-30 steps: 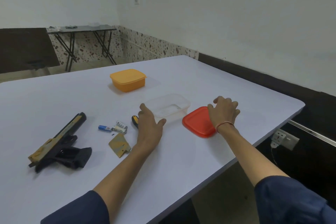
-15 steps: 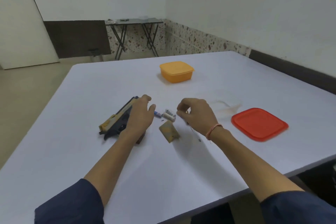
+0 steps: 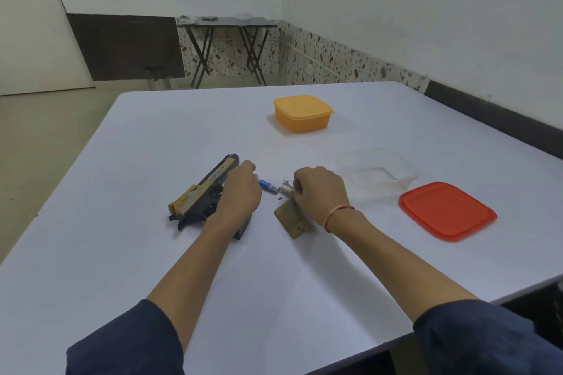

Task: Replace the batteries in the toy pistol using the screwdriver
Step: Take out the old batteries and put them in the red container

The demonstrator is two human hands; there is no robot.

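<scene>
The black and gold toy pistol (image 3: pixel 198 195) lies on its side on the white table (image 3: pixel 152 253), muzzle pointing away. My left hand (image 3: pixel 240 193) is curled over its middle and grip. A blue battery (image 3: pixel 265 184) and pale batteries (image 3: pixel 285 189) lie between my hands, with a tiny dark screw (image 3: pixel 279 198) beside them. The tan battery cover (image 3: pixel 289 219) rests partly under my right hand (image 3: pixel 320 189). That hand is closed in a fist whose fingertips touch the pale batteries. The screwdriver is hidden inside it, apart from a thin shaft below the fist.
A lidded orange box (image 3: pixel 301 113) stands farther back. To the right are a clear open container (image 3: pixel 377 175) and its red lid (image 3: pixel 446 210). The table's right edge runs near the lid. A folding table (image 3: pixel 225 24) stands by the far wall.
My hands left the clear container and red lid. The left went onto the pistol; the right picked up the screwdriver and came down by the batteries and cover.
</scene>
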